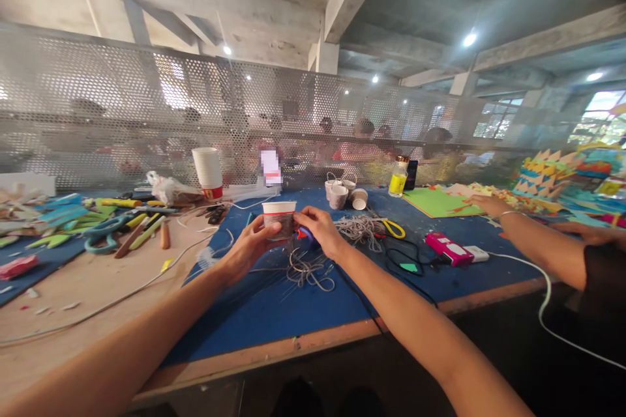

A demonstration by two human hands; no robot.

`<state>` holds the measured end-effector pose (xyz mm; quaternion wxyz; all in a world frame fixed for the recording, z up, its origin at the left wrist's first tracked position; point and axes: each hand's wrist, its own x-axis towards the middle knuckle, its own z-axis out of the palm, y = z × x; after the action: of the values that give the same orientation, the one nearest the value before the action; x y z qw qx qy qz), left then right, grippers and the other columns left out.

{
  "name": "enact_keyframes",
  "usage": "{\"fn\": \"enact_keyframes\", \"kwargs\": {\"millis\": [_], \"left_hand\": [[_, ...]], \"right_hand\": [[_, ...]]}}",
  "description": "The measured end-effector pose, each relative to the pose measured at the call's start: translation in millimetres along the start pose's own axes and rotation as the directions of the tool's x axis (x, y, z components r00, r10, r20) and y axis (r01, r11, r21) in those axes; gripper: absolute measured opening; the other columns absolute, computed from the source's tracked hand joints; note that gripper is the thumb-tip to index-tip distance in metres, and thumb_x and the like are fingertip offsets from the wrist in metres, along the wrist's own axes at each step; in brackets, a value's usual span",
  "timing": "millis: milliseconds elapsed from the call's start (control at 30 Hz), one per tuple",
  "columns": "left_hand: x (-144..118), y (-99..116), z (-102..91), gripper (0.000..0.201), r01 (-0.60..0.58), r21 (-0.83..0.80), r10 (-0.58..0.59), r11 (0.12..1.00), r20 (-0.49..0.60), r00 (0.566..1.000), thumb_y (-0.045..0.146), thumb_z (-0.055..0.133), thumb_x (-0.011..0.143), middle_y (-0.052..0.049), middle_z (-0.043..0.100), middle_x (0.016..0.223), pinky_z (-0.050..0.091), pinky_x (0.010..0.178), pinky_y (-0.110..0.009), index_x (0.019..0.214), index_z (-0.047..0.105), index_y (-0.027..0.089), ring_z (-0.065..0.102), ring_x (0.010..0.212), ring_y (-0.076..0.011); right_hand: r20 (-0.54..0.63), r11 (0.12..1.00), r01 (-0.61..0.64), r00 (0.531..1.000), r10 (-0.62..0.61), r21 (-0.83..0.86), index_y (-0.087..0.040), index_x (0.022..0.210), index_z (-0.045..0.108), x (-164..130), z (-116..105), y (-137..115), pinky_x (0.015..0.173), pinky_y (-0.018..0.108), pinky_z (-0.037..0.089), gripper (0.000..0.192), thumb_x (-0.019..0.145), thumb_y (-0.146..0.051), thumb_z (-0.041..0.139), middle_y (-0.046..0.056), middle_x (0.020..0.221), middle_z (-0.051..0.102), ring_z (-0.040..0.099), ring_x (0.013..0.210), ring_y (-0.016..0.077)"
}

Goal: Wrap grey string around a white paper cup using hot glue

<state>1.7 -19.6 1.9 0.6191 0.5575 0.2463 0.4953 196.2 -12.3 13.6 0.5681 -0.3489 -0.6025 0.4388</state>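
A white paper cup (280, 207) with a red line below its rim is upright in front of me, its lower side wrapped in grey cord. My left hand (252, 246) is closed around the cup's left side, thumb across the front. My right hand (320, 229) is at the cup's right side, fingertips by the rim. Under those fingers sits a blue glue gun (306, 234) with an orange-red tip toward the cup; the hand partly hides its body. A loose tangle of grey cord (309, 272) lies on the blue mat (244, 319) below.
Behind are cord-wrapped cups (338, 197), a cord bundle (362, 231), yellow-handled scissors (392, 228) and a stack of paper cups (208, 169). A magenta box (446, 249) joins a white cable. Left lie blue-handled scissors (105, 234) and several tools. A co-worker's arm (542, 241) reaches over a green sheet (435, 203).
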Motion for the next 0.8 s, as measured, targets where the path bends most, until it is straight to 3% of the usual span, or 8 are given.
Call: {"fn": "enact_keyframes", "kwargs": {"millis": [267, 400, 567, 800], "left_hand": [[1.7, -2.0, -4.8, 0.044, 0.067, -0.026, -0.066, 0.997, 0.027, 0.997, 0.042, 0.073, 0.089, -0.012, 0.074, 0.129, 0.053, 0.101, -0.044, 0.128, 0.072, 0.022, 0.072, 0.112, -0.0297], [1.5, -1.5, -5.0, 0.045, 0.088, -0.026, -0.087, 0.996, 0.030, 0.996, 0.046, 0.069, 0.090, -0.012, 0.074, 0.130, 0.054, 0.099, -0.043, 0.128, 0.073, 0.022, 0.067, 0.121, -0.0333], [2.8, -0.5, -5.3, 0.046, 0.066, -0.005, -0.066, 0.998, -0.013, 0.998, 0.049, 0.071, 0.088, -0.013, 0.073, 0.132, 0.052, 0.101, -0.046, 0.123, 0.076, 0.021, 0.057, 0.135, -0.0378], [4.1, -1.9, -5.4, 0.043, 0.030, 0.015, -0.027, 0.999, -0.150, 0.988, 0.045, 0.077, 0.083, -0.014, 0.074, 0.124, 0.053, 0.098, -0.045, 0.117, 0.075, 0.018, 0.065, 0.122, -0.0333]], "right_hand": [[-0.015, 0.998, -0.045, 0.999, 0.046, 0.042, -0.020, 0.075, 0.065, 1.3, 1.0, 2.6, 0.073, 0.026, 0.047, 0.029, 0.076, -0.047, 0.075, -0.004, 0.072, 0.065, 0.059, 0.070, 0.0127], [-0.025, 1.000, -0.028, 0.999, 0.028, 0.000, -0.020, 0.080, 0.065, -0.1, 1.3, 0.4, 0.075, 0.027, 0.047, 0.028, 0.076, -0.045, 0.075, -0.003, 0.076, 0.065, 0.060, 0.074, 0.0137], [-0.016, 0.998, -0.025, 1.000, 0.025, -0.053, -0.021, 0.088, 0.062, -4.5, 3.4, -3.9, 0.070, 0.028, 0.047, 0.032, 0.077, -0.048, 0.076, -0.002, 0.084, 0.064, 0.060, 0.078, 0.0154], [-0.040, 0.984, 0.024, 0.999, -0.032, -0.178, -0.022, 0.093, 0.059, -5.8, 3.9, 1.1, 0.073, 0.030, 0.051, 0.036, 0.080, -0.052, 0.074, 0.001, 0.089, 0.065, 0.064, 0.082, 0.0177]]}}
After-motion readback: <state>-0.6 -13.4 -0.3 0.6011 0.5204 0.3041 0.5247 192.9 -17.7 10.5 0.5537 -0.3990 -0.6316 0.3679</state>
